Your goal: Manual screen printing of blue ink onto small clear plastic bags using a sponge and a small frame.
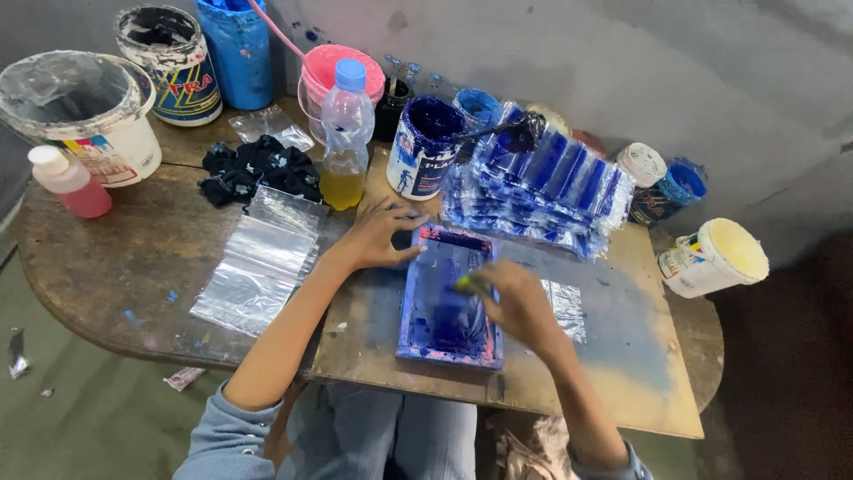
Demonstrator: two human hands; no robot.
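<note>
A: How many hands on the work, and how many frames?

B: Two hands, one frame. The rectangular blue-stained printing frame with a purple rim [447,298] lies flat on the bare wooden board [613,373], its long axis running roughly from six to twelve o'clock, tilted slightly toward one.

A: And the grips?

B: The left hand [380,236] rests fingers spread on the frame's corner at eleven o'clock, pressing rather than gripping. The right hand [515,302] is closed around a small yellow-green tool [462,283], its tip over the mesh; the tool is blurred, so I cannot tell its shape.

A: What surrounds it?

B: At twelve to one o'clock, one fanned stack of clear plastic pouches printed blue [546,182]. At nine, one pile of blank clear plastic bags [258,262]. At eleven, one clear bottle with a blue cap and yellow liquid [345,133], and beside it one blue-smeared ink tin [422,147]. Far at ten, one pink-filled bottle with a white cap [69,182] and one white bucket lined with plastic [84,111]. At three, one white tub lying on its side [711,258].
</note>
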